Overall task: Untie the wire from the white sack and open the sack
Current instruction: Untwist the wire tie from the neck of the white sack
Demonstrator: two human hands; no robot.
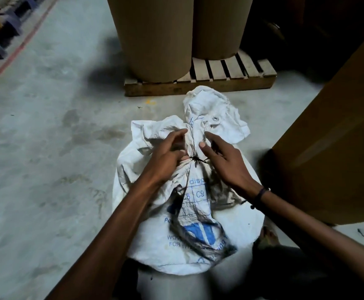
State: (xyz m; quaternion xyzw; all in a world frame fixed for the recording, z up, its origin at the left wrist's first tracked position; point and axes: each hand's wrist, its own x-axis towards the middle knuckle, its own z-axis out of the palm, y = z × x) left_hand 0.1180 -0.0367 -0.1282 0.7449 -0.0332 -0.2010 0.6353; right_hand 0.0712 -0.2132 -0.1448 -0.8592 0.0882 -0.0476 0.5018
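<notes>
A white woven sack (200, 241) with blue print stands on the concrete floor in front of me. Its neck is bunched and bound by a dark wire (196, 160) with short twisted ends. Above the knot the loose top of the sack flops away from me. My left hand (168, 156) grips the gathered neck just left of the wire, thumb at the knot. My right hand (222, 156) hovers on the right side of the neck with fingers spread, its thumb close to the wire and holding nothing. Dark smears run down the sack's front.
A wooden pallet (200, 83) lies just beyond the sack, carrying two tall brown cardboard rolls (155, 35). A large brown carton (332, 144) stands close on the right. Bare concrete floor (47, 137) spreads to the left, with a red line and dark pallets at the far left.
</notes>
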